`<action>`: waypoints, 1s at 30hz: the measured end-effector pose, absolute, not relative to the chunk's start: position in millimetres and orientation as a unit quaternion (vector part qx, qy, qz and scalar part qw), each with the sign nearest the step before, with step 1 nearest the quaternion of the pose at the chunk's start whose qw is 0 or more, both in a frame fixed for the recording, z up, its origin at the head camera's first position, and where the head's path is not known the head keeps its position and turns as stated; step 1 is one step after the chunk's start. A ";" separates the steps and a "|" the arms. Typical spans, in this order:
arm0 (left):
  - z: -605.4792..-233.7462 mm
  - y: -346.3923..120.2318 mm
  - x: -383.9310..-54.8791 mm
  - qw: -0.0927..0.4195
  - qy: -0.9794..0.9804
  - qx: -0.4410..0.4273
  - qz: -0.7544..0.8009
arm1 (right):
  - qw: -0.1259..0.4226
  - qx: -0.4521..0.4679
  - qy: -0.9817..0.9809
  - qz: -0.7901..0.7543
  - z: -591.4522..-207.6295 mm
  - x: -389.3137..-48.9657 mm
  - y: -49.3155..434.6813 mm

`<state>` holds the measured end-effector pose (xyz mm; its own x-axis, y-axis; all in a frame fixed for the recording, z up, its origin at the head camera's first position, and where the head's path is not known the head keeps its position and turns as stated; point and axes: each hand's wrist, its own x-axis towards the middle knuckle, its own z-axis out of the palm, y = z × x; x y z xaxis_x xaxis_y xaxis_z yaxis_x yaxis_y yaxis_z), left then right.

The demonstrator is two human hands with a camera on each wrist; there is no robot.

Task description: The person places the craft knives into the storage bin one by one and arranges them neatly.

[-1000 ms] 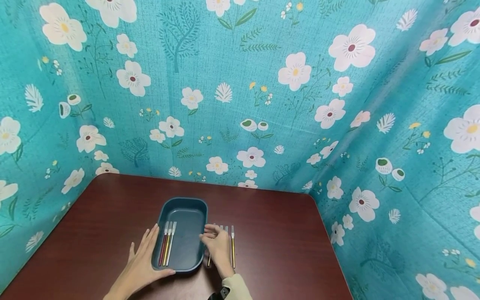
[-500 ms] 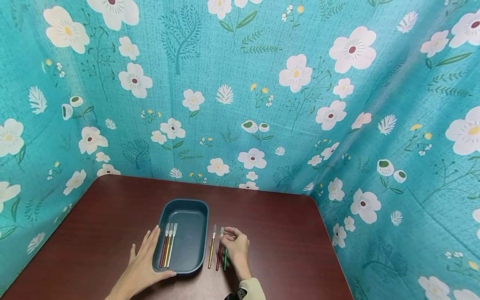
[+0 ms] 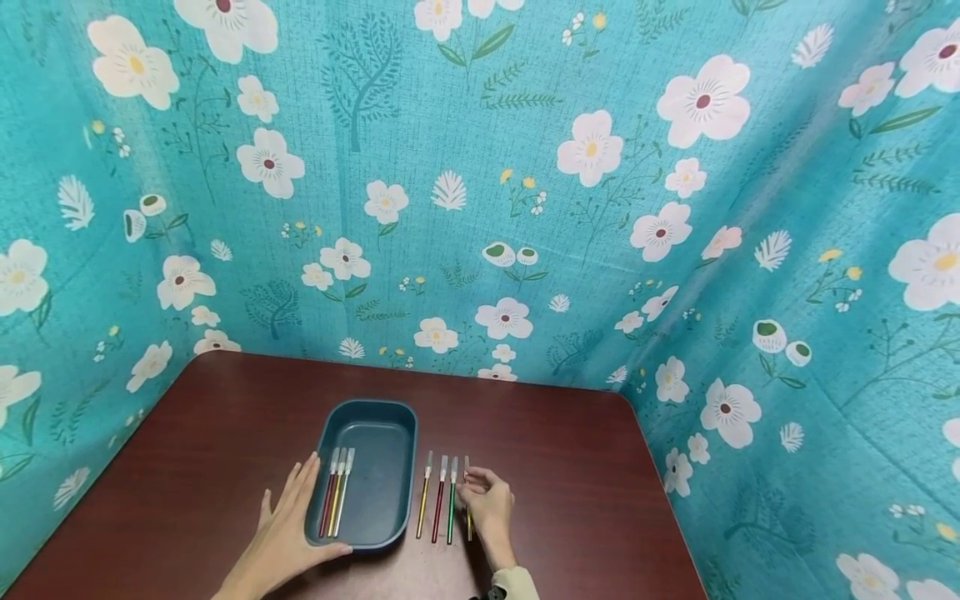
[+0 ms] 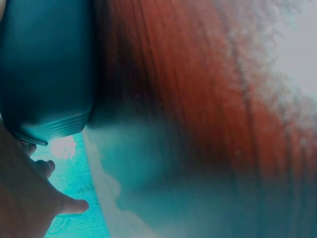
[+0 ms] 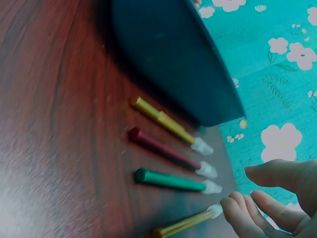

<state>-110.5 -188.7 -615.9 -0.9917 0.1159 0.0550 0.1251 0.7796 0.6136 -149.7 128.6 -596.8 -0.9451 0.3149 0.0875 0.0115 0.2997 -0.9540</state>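
Observation:
A dark blue tray (image 3: 378, 517) sits on the table with several capped craft knives in its left side, among them a red-handled craft knife (image 3: 327, 504). Along the tray's left wall lies my left hand (image 3: 281, 529), fingers straight, thumb at the near rim. Right of the tray is a row of clear-capped craft knives: gold (image 5: 163, 120), red (image 5: 163, 149), green (image 5: 171, 179), then another gold craft knife (image 5: 185, 225). My right hand (image 3: 489, 508) is over that last one, partly hiding it. Its thumb and fingers are apart near the cap; contact is unclear.
The dark red-brown wooden table (image 3: 562, 467) reaches back to a teal flowered cloth (image 3: 480, 167), which also hangs along both sides. In the left wrist view, the tray's outer wall (image 4: 49, 59) is close to the hand.
My right hand has moved rightward from the tray's right rim, along the row, to the rightmost gold craft knife. The left hand keeps its place at the tray.

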 end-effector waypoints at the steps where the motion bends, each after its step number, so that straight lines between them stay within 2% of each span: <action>1: -615.9 -188.6 -110.7 0.006 -0.943 -0.063 -0.325 | 0.131 -0.108 -0.797 0.580 -599.5 -149.9 129.8; 15: -616.0 -188.0 -109.3 0.020 -0.943 -0.074 -0.322 | 0.138 -0.140 -0.799 0.568 -618.3 -146.4 138.6; 30: -615.5 -187.7 -109.6 0.006 -0.946 -0.061 -0.319 | 0.151 -0.168 -0.835 0.501 -627.3 -145.7 136.0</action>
